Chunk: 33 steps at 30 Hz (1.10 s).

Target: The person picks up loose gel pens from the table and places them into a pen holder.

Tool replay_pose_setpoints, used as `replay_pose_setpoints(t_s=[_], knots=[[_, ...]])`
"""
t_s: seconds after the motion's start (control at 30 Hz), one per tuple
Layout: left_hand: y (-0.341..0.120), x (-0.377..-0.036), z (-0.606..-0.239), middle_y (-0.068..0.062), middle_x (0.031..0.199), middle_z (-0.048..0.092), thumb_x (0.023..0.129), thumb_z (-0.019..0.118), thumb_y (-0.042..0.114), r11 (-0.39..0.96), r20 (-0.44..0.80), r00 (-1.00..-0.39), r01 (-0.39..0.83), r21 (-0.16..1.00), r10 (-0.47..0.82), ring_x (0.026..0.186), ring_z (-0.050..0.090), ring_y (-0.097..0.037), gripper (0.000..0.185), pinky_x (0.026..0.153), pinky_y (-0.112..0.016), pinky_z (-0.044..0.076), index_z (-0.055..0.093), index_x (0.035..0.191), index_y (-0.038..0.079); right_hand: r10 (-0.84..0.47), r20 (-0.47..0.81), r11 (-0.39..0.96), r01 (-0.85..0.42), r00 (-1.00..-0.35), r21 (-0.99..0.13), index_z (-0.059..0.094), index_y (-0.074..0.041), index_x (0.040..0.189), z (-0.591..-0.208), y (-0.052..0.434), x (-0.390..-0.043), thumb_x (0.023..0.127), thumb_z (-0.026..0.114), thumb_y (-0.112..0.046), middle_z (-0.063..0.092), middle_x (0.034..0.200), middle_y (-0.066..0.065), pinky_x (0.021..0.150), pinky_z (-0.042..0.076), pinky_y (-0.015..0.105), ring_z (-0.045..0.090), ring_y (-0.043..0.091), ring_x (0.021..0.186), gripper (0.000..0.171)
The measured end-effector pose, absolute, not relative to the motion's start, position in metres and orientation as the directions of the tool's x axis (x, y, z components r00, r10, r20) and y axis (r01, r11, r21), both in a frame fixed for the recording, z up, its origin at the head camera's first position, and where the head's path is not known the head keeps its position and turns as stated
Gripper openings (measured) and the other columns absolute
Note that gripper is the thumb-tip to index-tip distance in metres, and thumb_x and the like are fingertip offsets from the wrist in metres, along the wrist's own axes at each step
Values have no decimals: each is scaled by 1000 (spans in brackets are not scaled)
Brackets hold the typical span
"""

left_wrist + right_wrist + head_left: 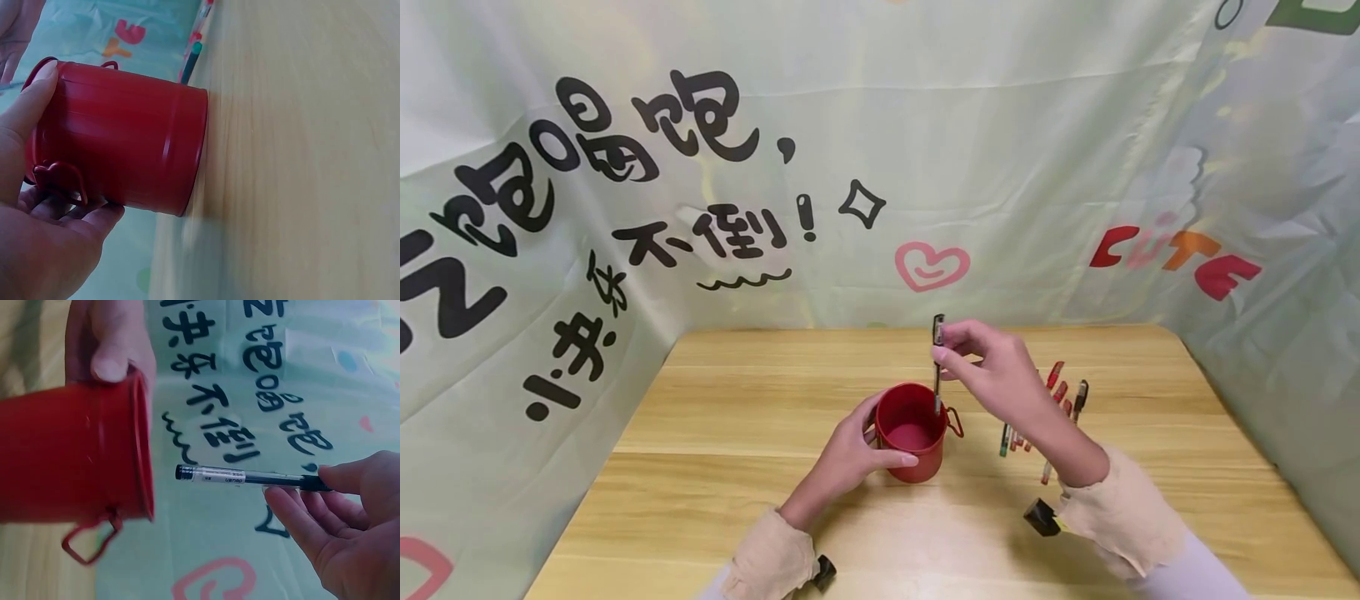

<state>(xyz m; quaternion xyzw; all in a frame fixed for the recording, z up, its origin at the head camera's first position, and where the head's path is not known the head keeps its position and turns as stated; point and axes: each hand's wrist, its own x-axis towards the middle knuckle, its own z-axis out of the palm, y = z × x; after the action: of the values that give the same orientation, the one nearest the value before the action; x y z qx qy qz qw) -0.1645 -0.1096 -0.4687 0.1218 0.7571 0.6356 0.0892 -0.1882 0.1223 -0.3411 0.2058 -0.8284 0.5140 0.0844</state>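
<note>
A small red metal bucket [916, 468] with wire loop handles stands upright on the table. My left hand [842, 454] grips it from the left, thumb across the near side at the rim and fingers round the far side. Above it, my right hand [1003, 375] pinches a clear-barrelled pen [219, 475] by its black end between thumb and fingers. The pen hangs almost vertical, and from the right wrist its lower black tip shows a short gap from the bucket's rim. Inside the bucket, the visible red floor is bare.
Right of the bucket lie several loose pens, among them a green-ended pen [1003, 440], a red-capped pen [1057, 371] and a black-capped pen [1080, 400], partly hidden by the right forearm. A printed cloth [1000, 167] hangs behind the wooden table [737, 408].
</note>
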Motion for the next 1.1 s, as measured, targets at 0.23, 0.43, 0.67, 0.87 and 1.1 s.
replay_pose_setpoints(t_s=[0.23,0.43,0.67,0.87,1.1], knots=[[-110,-164,-469,9,149,57,75,95,30,158,29,-954,80,984,299,138,56,-19,89,120,-44,46,49,151,33,-312,362,421,-469,-878,-776,74,-10,107,-357,98,-189,93,79,-15,78,102,7,69,65,25,78,19,85,15],[-111,-163,-472,12,152,54,77,94,30,153,29,-952,79,985,306,139,55,-14,88,121,-41,45,46,151,36,-375,354,438,-500,-857,-747,73,-8,102,-373,81,-189,92,79,-11,78,95,7,69,65,25,77,18,86,12],[-109,-162,-472,12,155,51,78,93,29,145,37,-949,87,986,314,142,52,-12,89,121,-36,44,45,152,38,-405,322,529,-507,-856,-681,74,-8,96,-386,70,-186,90,80,-10,79,90,5,70,64,23,77,13,81,9],[-109,-161,-472,9,150,57,80,91,19,126,25,-950,67,990,311,139,57,-14,81,115,-26,48,49,148,32,-488,338,587,-589,-805,-555,73,-6,94,-394,64,-184,88,81,-8,80,87,6,68,62,20,78,15,80,10],[-109,-160,-472,9,141,64,77,93,32,161,10,-959,58,985,284,131,61,-13,75,113,-32,51,55,141,29,-543,289,612,-607,-789,-507,72,-4,93,-398,59,-182,88,79,-5,78,89,9,68,64,24,78,18,82,9]])
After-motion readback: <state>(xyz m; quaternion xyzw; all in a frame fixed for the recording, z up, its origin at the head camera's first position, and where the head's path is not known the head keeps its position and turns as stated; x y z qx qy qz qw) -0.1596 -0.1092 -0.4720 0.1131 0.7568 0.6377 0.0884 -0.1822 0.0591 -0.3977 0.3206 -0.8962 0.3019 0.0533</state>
